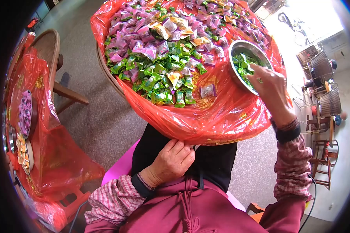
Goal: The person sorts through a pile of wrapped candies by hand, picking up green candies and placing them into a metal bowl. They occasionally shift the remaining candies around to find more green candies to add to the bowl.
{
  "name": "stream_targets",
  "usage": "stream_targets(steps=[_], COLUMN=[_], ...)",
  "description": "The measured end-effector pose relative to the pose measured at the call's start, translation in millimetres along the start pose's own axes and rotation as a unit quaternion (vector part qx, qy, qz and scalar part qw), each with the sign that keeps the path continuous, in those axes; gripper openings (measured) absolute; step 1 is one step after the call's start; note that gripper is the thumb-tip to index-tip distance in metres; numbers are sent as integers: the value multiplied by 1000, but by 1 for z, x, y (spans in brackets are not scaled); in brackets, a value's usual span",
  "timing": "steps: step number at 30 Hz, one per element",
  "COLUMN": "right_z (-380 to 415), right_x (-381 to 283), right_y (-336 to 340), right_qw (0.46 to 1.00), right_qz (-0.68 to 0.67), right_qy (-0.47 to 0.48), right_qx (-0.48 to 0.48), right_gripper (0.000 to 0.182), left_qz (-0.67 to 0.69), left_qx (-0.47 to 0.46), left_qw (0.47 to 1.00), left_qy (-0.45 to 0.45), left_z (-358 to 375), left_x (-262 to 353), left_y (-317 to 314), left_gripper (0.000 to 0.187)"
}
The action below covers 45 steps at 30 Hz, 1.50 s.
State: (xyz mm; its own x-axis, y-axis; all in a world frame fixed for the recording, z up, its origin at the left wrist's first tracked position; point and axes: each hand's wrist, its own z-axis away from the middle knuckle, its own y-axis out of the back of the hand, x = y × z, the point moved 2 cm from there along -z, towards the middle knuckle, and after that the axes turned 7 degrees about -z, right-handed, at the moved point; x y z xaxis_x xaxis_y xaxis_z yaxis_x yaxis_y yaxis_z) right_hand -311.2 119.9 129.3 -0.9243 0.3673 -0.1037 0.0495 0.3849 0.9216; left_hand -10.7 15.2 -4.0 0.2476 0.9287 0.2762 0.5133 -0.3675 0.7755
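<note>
My right hand [270,87] reaches over the near right rim of a round metal bowl [231,64] with small green wrapped packets [242,64] in it. Its fingers are bent together in a pinch among the packets; what lies between the fingertips is hidden. Down at the table's near edge, in front of my lap, my left hand [177,157] is curled closed against the hem of a red plastic sheet [225,122]. Whatever it holds is out of sight. Purple packets [128,39] and green packets [155,79] cover much of the sheet, and one purple-edged packet [208,91] lies apart.
To the left, another red-covered surface [58,155] bears a dish of purple packets [25,112] and a dish of orange-and-white pieces [23,155]. A wooden chair [46,50] stands behind it. Wire racks [324,85] line the right wall.
</note>
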Motion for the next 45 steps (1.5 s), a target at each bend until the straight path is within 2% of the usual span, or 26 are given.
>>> stream_targets(steps=[2,5,6,11,15,17,21,24,26,28,33,35,38,39,40,42,45], right_z=[0,2,3,-2,-9,-11,-8,-6,-3,0,1,1,2,2,-1,-1,0], right_x=[-36,-77,-85,-98,-100,-100,-102,-102,-98,-84,-8,14,13,7,-9,-43,-87], right_y=[-8,-37,-47,-84,-92,-95,-93,-70,-47,-33,-9,0,3,-2,-6,-14,-39], right_qw=[996,975,968,950,953,952,954,960,969,980,997,999,999,999,997,993,973], right_qz=[-51,-70,-87,-31,-13,-35,-60,-84,-101,-114,26,36,29,17,-5,-34,-70], right_qy=[30,159,192,227,221,237,236,217,202,152,64,15,-2,11,67,104,192], right_qx=[-69,-138,-133,-211,-208,-191,-177,-156,-104,-55,23,25,29,28,25,-55,-103], right_gripper=[29,28,27,21,19,13,13,14,16,16,6,13,19,23,23,25,21], left_qz=[2,4,4,-3,-1,-2,-5,-3,1,7,6,5,3,-1,0,2,5], left_qx=[0,0,1,2,4,4,-1,-1,-5,-9,-5,-5,-2,1,1,-5,-10], left_qw=[1000,1000,1000,1000,1000,1000,1000,1000,1000,1000,1000,1000,1000,1000,1000,1000,1000], left_qy=[-1,-2,-2,-1,-4,-3,-2,-2,0,2,-2,-4,-6,-6,-7,-4,-2], left_z=[-1,0,1,0,-1,-1,-1,1,1,1,-1,-1,-1,-2,-2,-1,-1], left_x=[0,0,0,-1,-1,-1,-1,-2,-2,-1,0,0,0,0,0,0,-1], left_y=[0,-1,-1,0,1,0,-1,-2,-2,-3,-1,-1,-2,-2,-2,-3,-1], left_gripper=[34,33,33,33,33,32,32,34,34,34,35,35,35,35,35,34,33])
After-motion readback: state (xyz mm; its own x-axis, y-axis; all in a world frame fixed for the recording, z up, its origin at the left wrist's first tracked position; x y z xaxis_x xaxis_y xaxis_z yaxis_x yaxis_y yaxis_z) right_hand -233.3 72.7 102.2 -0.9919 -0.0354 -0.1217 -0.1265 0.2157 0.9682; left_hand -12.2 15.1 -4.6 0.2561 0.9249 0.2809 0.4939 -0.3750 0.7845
